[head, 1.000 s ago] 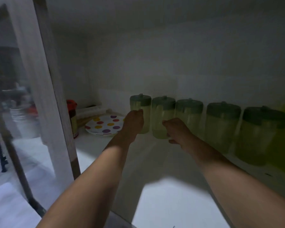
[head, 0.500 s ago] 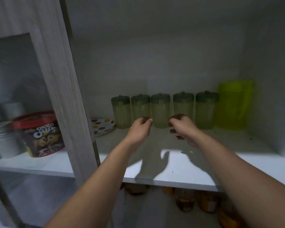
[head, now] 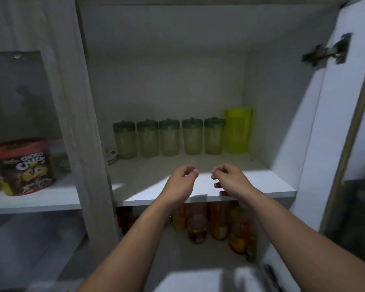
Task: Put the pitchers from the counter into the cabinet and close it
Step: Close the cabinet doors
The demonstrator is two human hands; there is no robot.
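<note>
Several pale green pitchers with dark green lids (head: 169,137) stand in a row at the back of the cabinet shelf (head: 261,182). A taller bright yellow-green pitcher (head: 238,130) stands at the row's right end. My left hand (head: 182,180) and my right hand (head: 228,179) hover side by side over the shelf's front edge, well short of the pitchers. Both hold nothing, with fingers loosely curled. The cabinet door (head: 329,123) hangs open at the right.
A Choco Chips tub (head: 24,167) sits behind the glass door (head: 19,98) of the left compartment. A spotted plate (head: 111,155) peeks out left of the pitchers. Several bottles (head: 217,224) stand on the shelf below. A metal hinge (head: 327,52) sticks out from the open door.
Both hands have let go of the two left pitchers and drawn back from the row to the shelf's front edge. The view has pulled back from the cabinet.
</note>
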